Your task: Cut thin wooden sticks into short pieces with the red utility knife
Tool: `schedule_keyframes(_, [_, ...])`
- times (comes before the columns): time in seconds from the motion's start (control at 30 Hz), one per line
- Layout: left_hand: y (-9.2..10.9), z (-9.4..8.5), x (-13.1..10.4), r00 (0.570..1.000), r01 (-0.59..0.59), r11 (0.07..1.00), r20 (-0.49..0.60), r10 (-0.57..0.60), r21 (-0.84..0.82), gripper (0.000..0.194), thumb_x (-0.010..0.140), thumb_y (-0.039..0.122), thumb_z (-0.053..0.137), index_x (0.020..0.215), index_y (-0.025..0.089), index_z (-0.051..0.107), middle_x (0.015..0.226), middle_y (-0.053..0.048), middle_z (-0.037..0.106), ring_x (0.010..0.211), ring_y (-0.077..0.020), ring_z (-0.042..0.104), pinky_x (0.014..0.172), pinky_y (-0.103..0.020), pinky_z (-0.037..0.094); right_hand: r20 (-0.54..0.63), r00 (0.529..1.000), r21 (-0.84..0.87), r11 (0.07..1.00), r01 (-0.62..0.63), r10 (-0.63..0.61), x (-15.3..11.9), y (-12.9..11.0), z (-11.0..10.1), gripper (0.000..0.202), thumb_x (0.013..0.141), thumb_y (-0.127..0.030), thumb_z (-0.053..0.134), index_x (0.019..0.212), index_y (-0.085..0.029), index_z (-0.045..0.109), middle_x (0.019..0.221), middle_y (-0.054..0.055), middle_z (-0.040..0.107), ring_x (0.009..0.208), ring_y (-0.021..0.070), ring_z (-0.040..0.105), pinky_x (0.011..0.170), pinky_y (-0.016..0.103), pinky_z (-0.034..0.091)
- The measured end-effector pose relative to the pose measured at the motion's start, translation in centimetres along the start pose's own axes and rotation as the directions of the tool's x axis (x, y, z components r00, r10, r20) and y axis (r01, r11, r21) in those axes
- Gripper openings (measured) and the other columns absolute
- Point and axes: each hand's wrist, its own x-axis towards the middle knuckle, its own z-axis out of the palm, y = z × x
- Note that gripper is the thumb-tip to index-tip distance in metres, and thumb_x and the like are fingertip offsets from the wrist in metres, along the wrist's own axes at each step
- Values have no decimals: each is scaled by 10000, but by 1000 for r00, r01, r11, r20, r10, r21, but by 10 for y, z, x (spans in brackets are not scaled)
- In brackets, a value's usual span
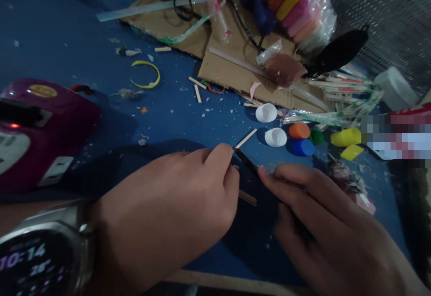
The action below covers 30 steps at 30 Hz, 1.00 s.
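Note:
My left hand (182,193), with a watch (43,251) on its wrist, is closed in a pinch near the middle. A thin pale wooden stick (246,138) sticks out past its fingertips. My right hand (323,215) is wrapped round a dark, narrow tool (247,161), whose tip meets the stick beside my left fingertips. The tool looks like a blade, but its handle is mostly hidden in my palm. Another wooden piece (248,198) shows beyond my left knuckles, partly covered by the hand.
A purple device (50,130) stands at the left. Cardboard (245,71) lies at the back with straws and clay packs (292,4). White caps (275,137), coloured caps (303,147) and bundled sticks (346,94) are at the right. Scraps dot the blue surface (101,63).

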Motion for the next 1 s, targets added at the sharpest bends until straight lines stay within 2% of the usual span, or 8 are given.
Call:
schedule_keyframes(0.13, [-1,3,-1,1000,-22,1000,14,22,0,238,944,42,521,941,152,731,955,-130,749,653,-248,663,499,-340,476,-58,998,54,998,-22,25,2,1,8,447,1058,-36,564,1466,-134,717,1325,111,769,1244,195,777,1164,249,627])
schedule_keyframes(0.4, [1,3,-3,1000,-5,999,19,4,40,222,939,45,534,973,159,721,936,-105,728,648,-246,665,525,-350,500,-104,994,89,996,-26,35,9,1,19,443,1065,-29,583,1479,-122,707,1357,125,770,1269,215,780,1174,268,638])
schedule_keyframes(0.5, [1,2,-3,1000,-1,1000,13,1,31,217,945,57,543,1004,147,732,957,-116,733,652,-250,667,516,-348,496,-82,996,76,997,-25,31,9,1,15,440,1074,-39,568,1483,-124,707,1354,120,765,1262,199,775,1183,255,629])
schedule_keyframes(0.73, [1,5,-3,1000,2,1000,-9,-3,-5,171,962,77,568,914,161,708,935,-110,722,649,-236,655,501,-335,487,3,1000,25,1000,10,-10,0,2,-4,428,1083,-97,555,1479,-94,718,1310,147,770,1263,231,762,1145,289,666])
schedule_keyframes(1.0, [-1,2,-4,1000,5,1000,-1,-5,-1,218,986,85,539,980,151,747,948,-99,712,636,-224,628,498,-333,459,7,1000,28,1000,13,-13,-1,1,-2,467,1071,-91,565,1515,-92,707,1327,150,768,1292,241,760,1151,296,662])
